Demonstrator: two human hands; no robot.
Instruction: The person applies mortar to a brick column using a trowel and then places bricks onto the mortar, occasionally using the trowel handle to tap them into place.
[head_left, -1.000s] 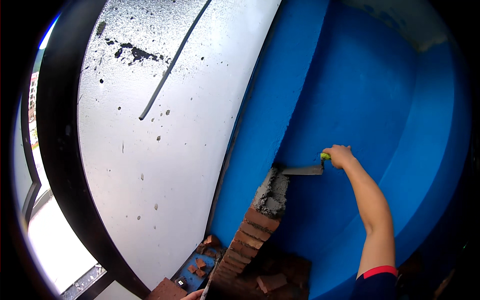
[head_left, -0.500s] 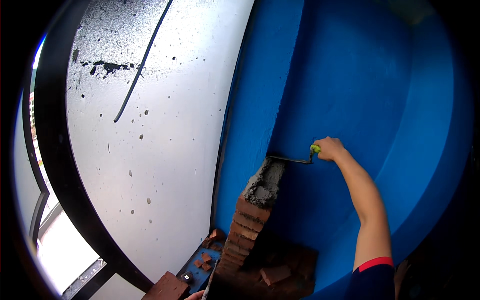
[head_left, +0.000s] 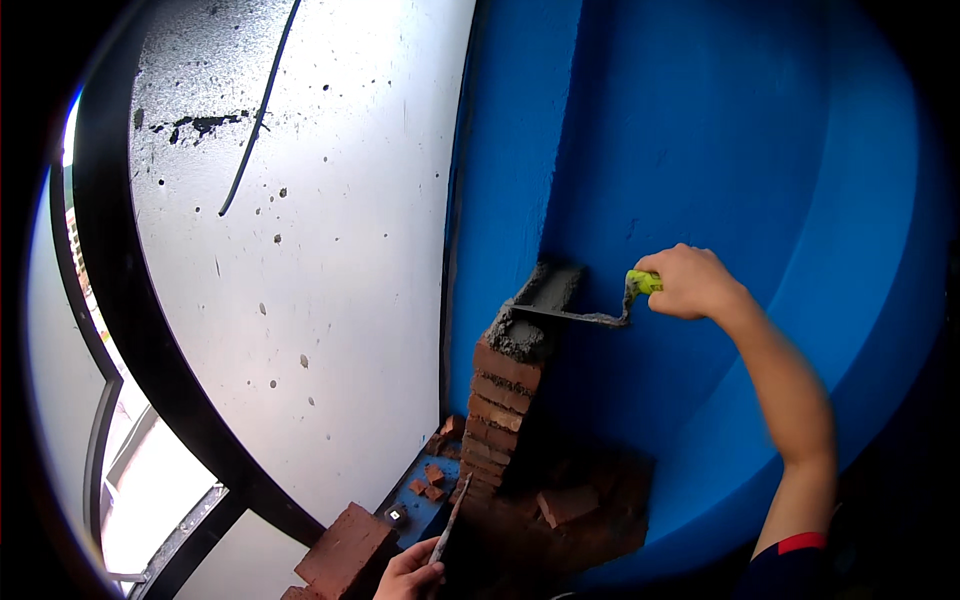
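At the far left we note a curved black frame [head_left: 130, 330] bordering a white, dark-speckled surface [head_left: 340, 250], with a thin dark line [head_left: 262, 110] running down its upper part. Near the bottom edge lies a loose brick [head_left: 345, 545]; just right of it our left hand [head_left: 410, 572] is closed around a thin flat tool [head_left: 450, 520] that points upward. Broken brick pieces [head_left: 430, 480] lie on a blue strip beside the foot of a narrow stack of red bricks [head_left: 495, 415], which stands against the blue wall [head_left: 720, 150]. Grey mortar [head_left: 520, 335] caps the stack. The trowel [head_left: 570, 312] rests its blade at that mortar, blade level, shank coated in mortar. Further right, our right hand [head_left: 690, 282] is clenched firmly on the trowel's yellow-green handle [head_left: 642, 281], arm extended from the lower right.
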